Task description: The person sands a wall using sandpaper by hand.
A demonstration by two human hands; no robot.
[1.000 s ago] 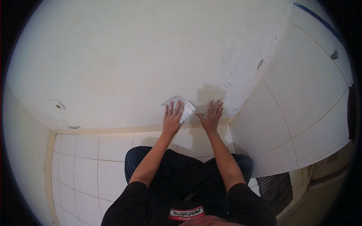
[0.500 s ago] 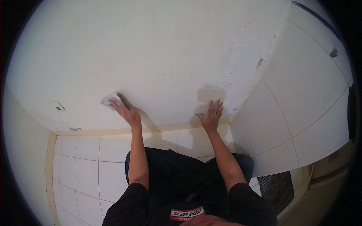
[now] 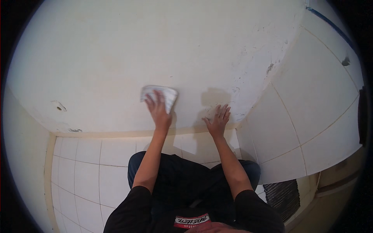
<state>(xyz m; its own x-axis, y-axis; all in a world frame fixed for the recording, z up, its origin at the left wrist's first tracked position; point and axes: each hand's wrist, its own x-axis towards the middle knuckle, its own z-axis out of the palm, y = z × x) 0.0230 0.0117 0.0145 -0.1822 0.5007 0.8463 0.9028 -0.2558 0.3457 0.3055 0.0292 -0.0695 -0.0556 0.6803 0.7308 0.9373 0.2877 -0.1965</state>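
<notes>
My left hand [image 3: 157, 107] presses a folded white cloth [image 3: 169, 94] with a greyish edge flat against the cream wall [image 3: 116, 50]. Its fingers lie over the cloth, which shows past them on both sides. Further right, my right hand [image 3: 218, 122] rests on the lower wall with its fingers spread and nothing in it. A shadow falls on the wall just above that hand. Worn, flaking patches [image 3: 270, 68] mark the wall near the right corner.
A white tiled floor [image 3: 87, 176] meets the wall along a cream skirting strip [image 3: 105, 134]. To the right stands a large-tiled wall [image 3: 283, 128]. A dark ribbed mat [image 3: 283, 198] lies at the lower right. A small hole [image 3: 59, 108] sits in the wall at left.
My left hand has slid the cloth to the right and slightly up along the wall, toward my right hand. My right hand stays in place.
</notes>
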